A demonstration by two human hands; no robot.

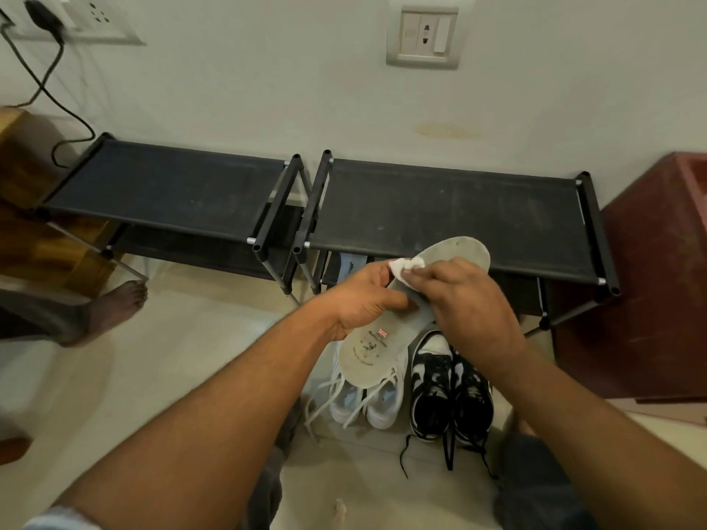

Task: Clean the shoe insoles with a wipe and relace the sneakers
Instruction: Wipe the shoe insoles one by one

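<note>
Pale floor (pixel 172 357) runs to a wall lined with two black racks (pixel 440 208). Over it the insole (pixel 369 357) is held in the air. The left hand (pixel 363 304) grips its middle and the right hand (pixel 470 304) pinches a wipe (pixel 401 266) against it near the toe end. Below, white sneakers (pixel 367 403) and black sneakers (pixel 451 392) stand side by side at the right rack's front edge, laces loose. Wiping seems under way; all relacing looks left to do.
</note>
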